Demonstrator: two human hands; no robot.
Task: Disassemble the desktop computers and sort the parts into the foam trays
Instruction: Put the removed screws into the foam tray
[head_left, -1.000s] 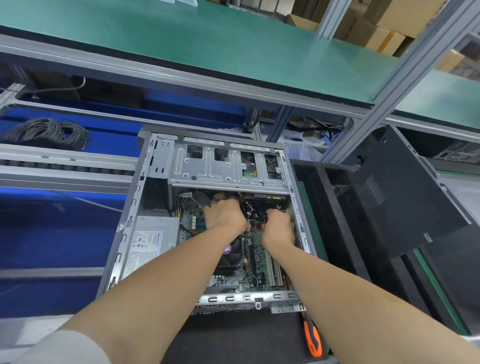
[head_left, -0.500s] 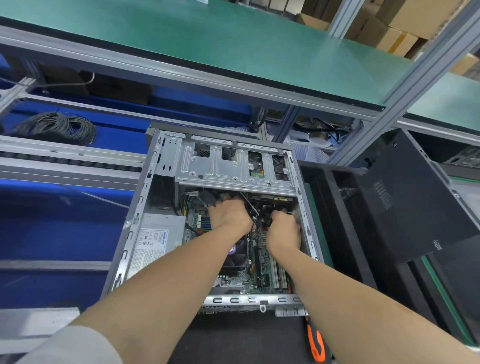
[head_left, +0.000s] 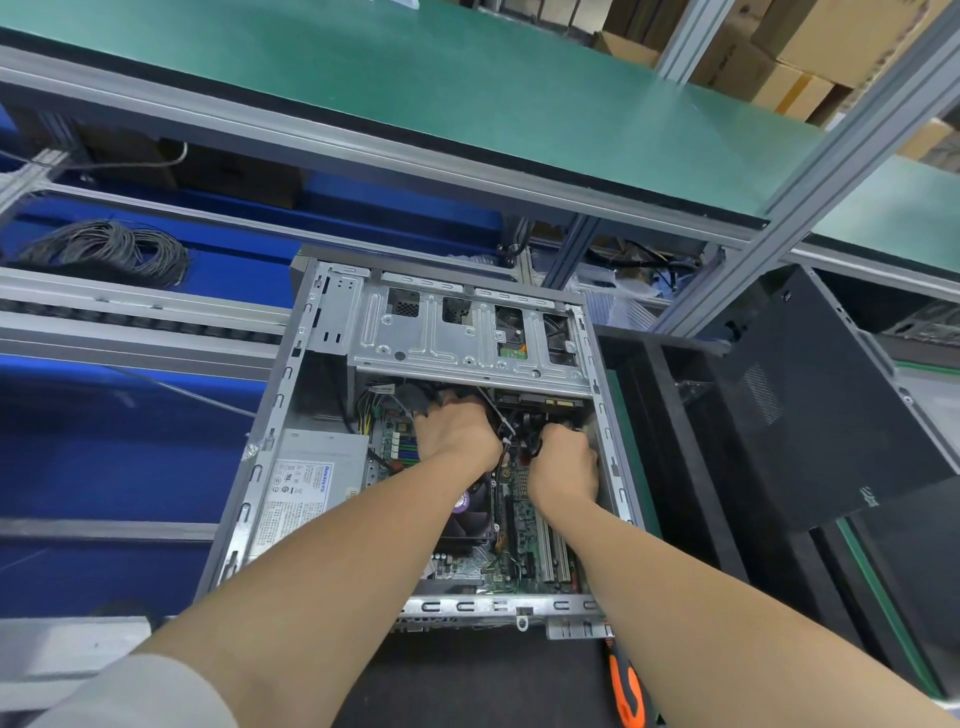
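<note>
left hand (head_left: 457, 434), grip hidden, right hand (head_left: 563, 465) seemingly pinching cables (head_left: 530, 442), both inside desktop case (head_left: 278, 410)

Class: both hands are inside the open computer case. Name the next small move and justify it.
Probably ease the black cable straight off the motherboard. The right hand looks curled round it just below the drive cage; the left hand rests beside it among the wiring, fingertips hidden. Parts cannot be sorted while cabled.
</note>
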